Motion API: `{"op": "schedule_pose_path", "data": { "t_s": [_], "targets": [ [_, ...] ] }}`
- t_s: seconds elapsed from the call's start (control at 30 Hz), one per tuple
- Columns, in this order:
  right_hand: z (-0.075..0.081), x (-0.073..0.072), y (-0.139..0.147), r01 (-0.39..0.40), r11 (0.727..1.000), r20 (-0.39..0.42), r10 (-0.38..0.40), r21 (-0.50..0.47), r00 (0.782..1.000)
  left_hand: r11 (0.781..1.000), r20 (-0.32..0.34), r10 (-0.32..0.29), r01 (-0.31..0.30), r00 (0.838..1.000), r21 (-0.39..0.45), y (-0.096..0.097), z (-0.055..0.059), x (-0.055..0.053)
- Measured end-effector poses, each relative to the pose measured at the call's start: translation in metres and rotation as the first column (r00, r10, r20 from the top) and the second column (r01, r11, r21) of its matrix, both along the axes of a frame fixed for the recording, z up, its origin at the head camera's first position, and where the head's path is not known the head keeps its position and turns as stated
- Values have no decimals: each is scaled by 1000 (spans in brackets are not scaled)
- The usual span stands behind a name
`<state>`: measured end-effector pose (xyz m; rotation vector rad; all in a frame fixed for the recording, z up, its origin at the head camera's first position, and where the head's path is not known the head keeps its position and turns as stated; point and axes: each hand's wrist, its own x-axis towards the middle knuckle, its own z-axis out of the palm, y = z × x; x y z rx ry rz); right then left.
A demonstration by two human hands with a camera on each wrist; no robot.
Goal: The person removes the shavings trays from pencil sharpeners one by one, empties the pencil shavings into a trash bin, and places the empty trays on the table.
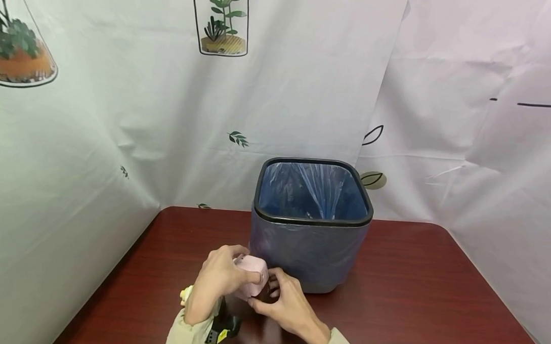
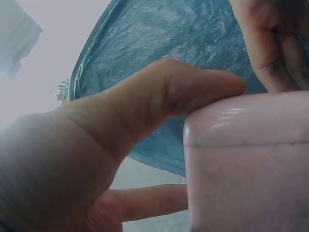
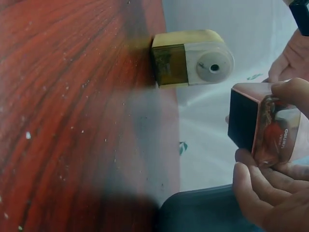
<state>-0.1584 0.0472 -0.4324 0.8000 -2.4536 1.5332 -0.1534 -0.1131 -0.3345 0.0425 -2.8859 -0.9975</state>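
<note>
A pink pencil sharpener with a dark base and a see-through drawer is held up off the table. My left hand grips its body from the left, the thumb lying along the rounded edge. From the other side my right hand holds the lower end between thumb and curled fingers. A second pencil sharpener, yellow with a clear drawer and a round pencil hole, stands on the table; in the head view my left wrist hides most of it.
A grey bin with a black rim and a clear bag liner stands just beyond my hands on the reddish-brown table. White patterned sheeting hangs close behind and along both sides. A black wrist strap is on my left wrist.
</note>
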Motion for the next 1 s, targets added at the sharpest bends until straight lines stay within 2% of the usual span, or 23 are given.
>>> {"op": "schedule_pose_path", "data": {
  "t_s": [0.27, 0.5, 0.7, 1.0],
  "targets": [
    [-1, 0, 0, -35, 998, 48, 38, -55, 998, 1000, 10, -19, 19, 1000, 15, -3, -3, -3],
    [0, 3, 1, -62, 994, 30, 64, -87, 997, 999, 20, -25, 24, 999, 32, -5, -4, 0],
    [-3, 3, 0, -71, 990, 38, 76, -121, 996, 997, 32, -58, 57, 998, 47, -9, -3, -1],
    [-6, 1, -1, -88, 985, 44, 95, -148, 994, 997, 51, -74, 72, 996, 33, -13, -5, -6]
  ]
}}
